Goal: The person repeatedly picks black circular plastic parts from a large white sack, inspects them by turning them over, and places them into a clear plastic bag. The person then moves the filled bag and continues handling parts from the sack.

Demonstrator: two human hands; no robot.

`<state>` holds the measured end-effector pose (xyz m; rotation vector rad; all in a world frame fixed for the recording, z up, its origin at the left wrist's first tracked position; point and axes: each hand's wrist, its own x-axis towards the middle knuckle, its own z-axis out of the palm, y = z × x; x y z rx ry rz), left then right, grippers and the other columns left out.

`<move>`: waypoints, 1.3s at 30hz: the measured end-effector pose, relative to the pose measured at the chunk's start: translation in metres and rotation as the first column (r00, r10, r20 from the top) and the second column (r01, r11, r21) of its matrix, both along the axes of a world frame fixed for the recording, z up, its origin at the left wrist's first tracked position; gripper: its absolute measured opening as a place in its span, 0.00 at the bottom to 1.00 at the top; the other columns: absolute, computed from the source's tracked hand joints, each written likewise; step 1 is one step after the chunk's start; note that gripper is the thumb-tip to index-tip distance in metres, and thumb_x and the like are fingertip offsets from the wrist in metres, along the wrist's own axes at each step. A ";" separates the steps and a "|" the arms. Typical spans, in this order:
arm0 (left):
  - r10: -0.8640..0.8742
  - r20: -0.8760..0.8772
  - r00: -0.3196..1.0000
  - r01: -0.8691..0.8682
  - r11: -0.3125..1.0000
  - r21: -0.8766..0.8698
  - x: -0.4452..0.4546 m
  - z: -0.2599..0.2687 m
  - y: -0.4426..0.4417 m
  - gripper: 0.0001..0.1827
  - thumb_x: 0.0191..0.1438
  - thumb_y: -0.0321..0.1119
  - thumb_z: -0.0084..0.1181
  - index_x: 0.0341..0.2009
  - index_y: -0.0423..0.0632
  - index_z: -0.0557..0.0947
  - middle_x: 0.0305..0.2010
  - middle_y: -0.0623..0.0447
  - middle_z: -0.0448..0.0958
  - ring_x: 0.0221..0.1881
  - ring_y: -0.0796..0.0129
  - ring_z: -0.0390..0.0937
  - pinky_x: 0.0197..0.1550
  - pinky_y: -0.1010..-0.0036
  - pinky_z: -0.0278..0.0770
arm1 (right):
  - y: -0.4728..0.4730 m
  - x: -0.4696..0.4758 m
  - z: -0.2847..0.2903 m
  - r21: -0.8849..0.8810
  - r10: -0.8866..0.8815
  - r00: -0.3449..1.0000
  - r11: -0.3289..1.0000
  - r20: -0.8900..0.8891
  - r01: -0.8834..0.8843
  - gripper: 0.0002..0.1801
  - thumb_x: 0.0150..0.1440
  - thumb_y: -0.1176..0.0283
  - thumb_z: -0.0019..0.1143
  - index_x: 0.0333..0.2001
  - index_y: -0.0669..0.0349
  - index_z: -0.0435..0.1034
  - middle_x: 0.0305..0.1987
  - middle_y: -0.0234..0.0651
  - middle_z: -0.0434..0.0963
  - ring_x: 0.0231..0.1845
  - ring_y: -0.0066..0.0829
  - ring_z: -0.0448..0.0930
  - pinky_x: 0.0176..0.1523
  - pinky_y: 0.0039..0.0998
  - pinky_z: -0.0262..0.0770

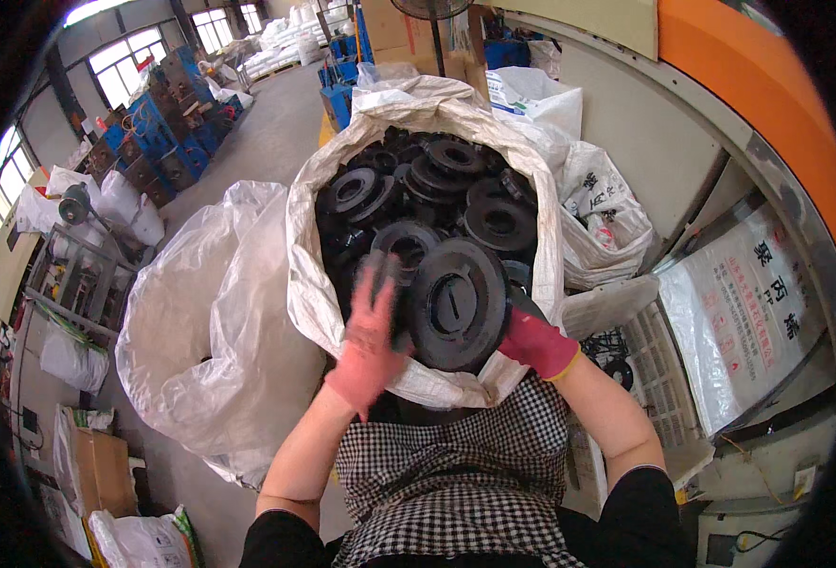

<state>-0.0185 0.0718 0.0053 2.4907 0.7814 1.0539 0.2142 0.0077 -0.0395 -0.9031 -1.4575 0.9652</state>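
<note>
A round black plastic part (485, 312) with a raised ring and a slotted middle is tilted over the near rim of a white woven sack (304, 277). My right hand (540, 343), in a dark pink glove, grips the part's right edge, its fingers partly hidden behind it. My left hand (370, 341), in a lighter pink glove, is beside the part's left edge with fingers stretched and apart, blurred, holding nothing that I can see. Many similar black flanged rings (501, 224) lie heaped inside the sack, beyond both hands.
A translucent plastic bag (205, 319) stands left of the sack. To the right are a plastic crate (649, 362) with black parts inside, a printed white sack (602, 213) and a machine with an orange panel (766, 85). Blue metal equipment (176, 121) stands far left.
</note>
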 end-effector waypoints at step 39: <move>0.077 0.310 0.948 0.034 0.941 -0.337 0.013 -0.016 -0.051 0.39 0.47 0.19 0.57 0.65 0.41 0.62 0.48 0.41 0.77 0.51 0.58 0.77 0.53 0.68 0.73 | 0.000 -0.022 0.046 -0.218 -0.086 0.960 0.965 0.267 0.147 0.21 0.64 0.54 0.44 0.36 0.63 0.71 0.37 0.39 0.77 0.32 0.37 0.75 0.36 0.34 0.71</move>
